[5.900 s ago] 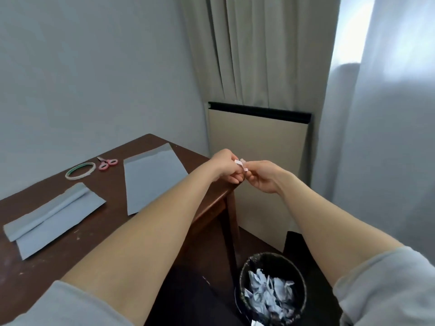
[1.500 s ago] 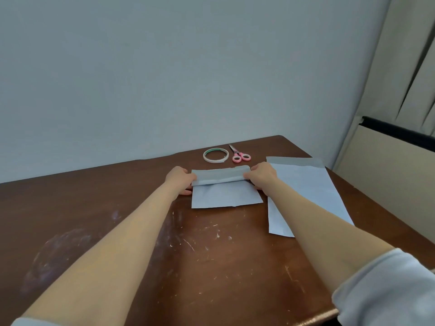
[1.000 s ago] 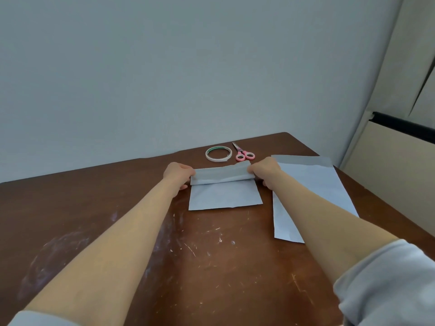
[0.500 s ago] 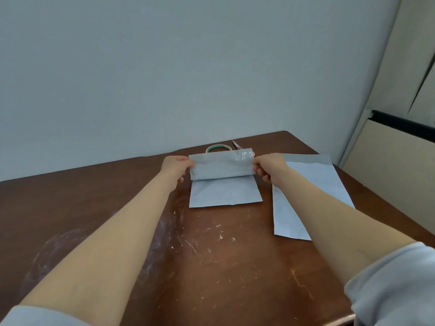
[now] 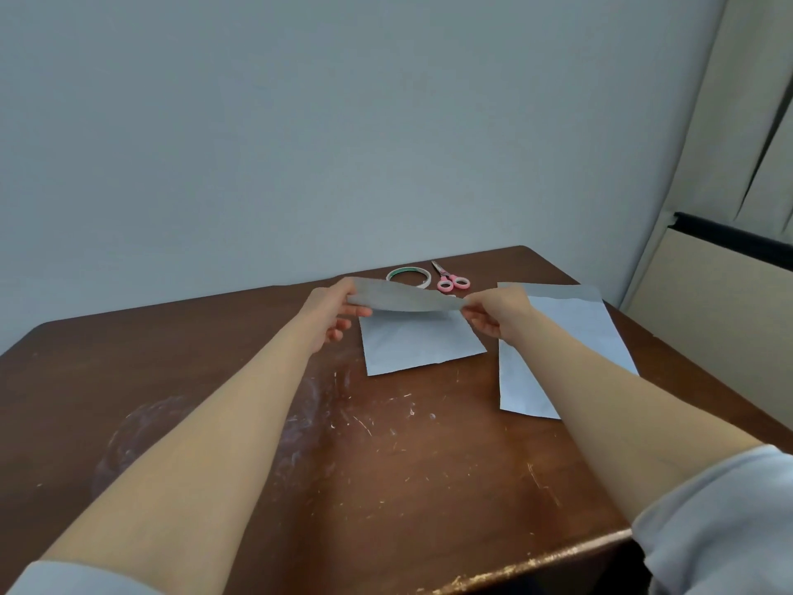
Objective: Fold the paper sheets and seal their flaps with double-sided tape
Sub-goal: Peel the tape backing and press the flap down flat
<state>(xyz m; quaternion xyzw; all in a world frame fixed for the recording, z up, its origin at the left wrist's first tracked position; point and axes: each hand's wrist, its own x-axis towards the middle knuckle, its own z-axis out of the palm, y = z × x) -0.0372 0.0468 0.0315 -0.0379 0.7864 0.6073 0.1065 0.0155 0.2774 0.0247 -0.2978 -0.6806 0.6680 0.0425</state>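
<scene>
A pale blue-grey folded paper sheet [image 5: 420, 345] lies on the brown table [image 5: 386, 465], and its upper flap [image 5: 403, 299] is lifted and curving over toward me. My left hand [image 5: 332, 311] pinches the flap's left corner and my right hand [image 5: 493, 313] pinches its right corner. A second sheet [image 5: 570, 337], with a narrow strip folded along its far edge, lies flat to the right. A roll of double-sided tape [image 5: 408, 277] and pink-handled scissors [image 5: 450, 280] sit just beyond the flap.
A pale wall runs behind the table. At the right stand a beige panel [image 5: 725, 311] with a black top edge and curtains [image 5: 755, 122]. The table's front edge [image 5: 536, 566] is worn, and its top is scratched.
Both hands have lifted the flap off the sheet and brought it up and over toward me. The tape roll and scissors show again behind it. Earlier my hands were over a bin.
</scene>
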